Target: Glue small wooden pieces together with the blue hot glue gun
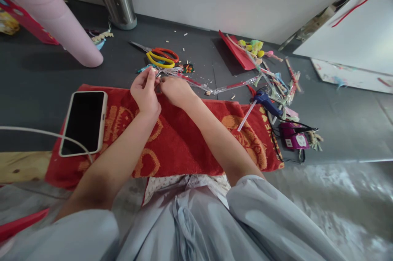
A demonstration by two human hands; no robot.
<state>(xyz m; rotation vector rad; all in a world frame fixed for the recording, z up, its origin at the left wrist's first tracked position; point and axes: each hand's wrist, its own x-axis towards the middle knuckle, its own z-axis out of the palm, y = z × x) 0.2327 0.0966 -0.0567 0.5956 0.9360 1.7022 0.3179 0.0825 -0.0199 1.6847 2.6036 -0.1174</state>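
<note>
Pale blue sleeves (pixel 184 220) nearest, 6 o'clock. Red terry towel (pixel 184 142) beyond, soft, gold pattern; phone (pixel 84 123) on it, 9 o'clock. Left hand (pixel 144 93) pinching thin clear strips (pixel 196 82); right hand (pixel 175 90) curled, fingertips closing on same bundle, centre. Strips likely light, springy, slippery: grip near gathered end. Scissors (pixel 161 57) 12 o'clock; glue gun (pixel 267 103) 2 o'clock.

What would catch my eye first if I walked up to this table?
The red towel spread across the dark table, with a phone on its left end. Both hands, left hand and right hand, pinch thin clear strips at its far edge, just before the yellow-and-red scissors.
</note>
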